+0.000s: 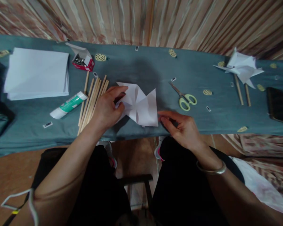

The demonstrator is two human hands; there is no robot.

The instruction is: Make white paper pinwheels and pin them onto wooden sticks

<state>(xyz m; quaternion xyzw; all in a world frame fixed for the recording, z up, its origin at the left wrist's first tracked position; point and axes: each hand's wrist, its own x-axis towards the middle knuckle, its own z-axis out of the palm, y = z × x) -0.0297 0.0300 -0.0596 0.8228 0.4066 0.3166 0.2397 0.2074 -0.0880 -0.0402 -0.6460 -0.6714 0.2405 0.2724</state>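
Observation:
A white paper pinwheel [134, 103], its corners cut and folded, lies near the table's front edge. My left hand [108, 108] grips its left side, with forefinger and thumb on the folded paper. Beside its right edge is my right hand [179, 127], thumb and forefinger drawn together in a pinch. Whatever the right fingertips may hold is too small to make out. Scissors [184, 97] with light green handles rest beyond the right hand. Several wooden sticks [91, 100] lie beside and partly behind my left hand.
A glue stick [68, 105], a stack of white paper [37, 73] and an opened red box of small metal pieces [83, 62] are on the left. Farther right are folded paper pinwheels [242, 64] with sticks and a dark phone [277, 104]. A curtain [141, 22] hangs behind.

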